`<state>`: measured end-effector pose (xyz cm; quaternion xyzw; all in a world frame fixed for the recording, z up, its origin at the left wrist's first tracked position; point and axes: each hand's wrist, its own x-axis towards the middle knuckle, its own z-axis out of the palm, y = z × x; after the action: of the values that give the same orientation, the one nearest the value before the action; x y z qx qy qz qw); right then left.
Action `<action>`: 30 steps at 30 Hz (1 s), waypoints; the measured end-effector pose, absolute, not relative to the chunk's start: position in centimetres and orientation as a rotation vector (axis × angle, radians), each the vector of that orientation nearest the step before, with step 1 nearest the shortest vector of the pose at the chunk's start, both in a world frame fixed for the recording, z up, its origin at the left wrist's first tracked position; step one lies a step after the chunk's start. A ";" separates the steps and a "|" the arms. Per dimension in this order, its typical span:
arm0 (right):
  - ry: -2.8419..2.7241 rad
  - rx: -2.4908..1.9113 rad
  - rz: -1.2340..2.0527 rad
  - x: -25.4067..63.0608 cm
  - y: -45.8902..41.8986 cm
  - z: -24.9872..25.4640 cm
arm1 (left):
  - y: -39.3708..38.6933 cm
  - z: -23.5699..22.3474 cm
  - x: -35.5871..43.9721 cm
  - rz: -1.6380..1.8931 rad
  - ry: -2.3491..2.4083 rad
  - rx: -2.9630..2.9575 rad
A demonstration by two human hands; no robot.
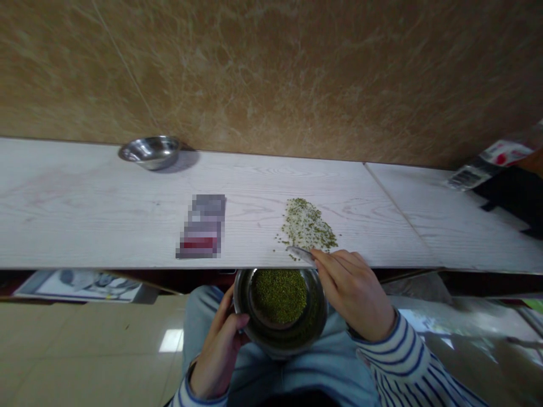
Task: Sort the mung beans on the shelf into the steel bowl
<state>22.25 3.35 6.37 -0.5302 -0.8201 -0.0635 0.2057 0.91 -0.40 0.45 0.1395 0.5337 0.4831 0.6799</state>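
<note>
My left hand (223, 339) grips the left rim of a metal bowl (280, 346), thumb over the edge. The bowl sits over my lap, just below the counter's front edge, with green mung beans (279, 295) inside. My right hand (350, 285) is closed around a small, silvery spoon (299, 254), whose tip is at the near side of a pile (307, 223) on the counter. White grains and green beans are mixed in that pile, and a few beans lie loose around it. The spoon's handle is mostly hidden by my fingers.
A shallow metal bowl (151, 152) stands at the back left by the marbled wall. A pixelated flat item (202, 226) lies left of the pile. At far right are a black item (515, 195) and a plastic packet (487, 164). An open drawer (85, 285) juts out below left.
</note>
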 end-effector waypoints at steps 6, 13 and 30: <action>-2.271 -1.464 -0.129 21.7 4.0 6.1 | -0.2 0.3 0.9 1.091 1.194 0.318; -2.293 -1.433 -0.023 20.8 6.1 6.1 | -0.1 0.0 0.2 1.069 1.209 0.327; -2.423 -1.256 0.120 21.5 3.8 6.9 | 0.6 0.4 1.3 1.044 1.119 0.346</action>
<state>21.45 3.84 6.86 -0.4501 -0.8684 0.0429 0.2035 1.35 0.64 0.38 0.1560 0.5038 0.4700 0.7078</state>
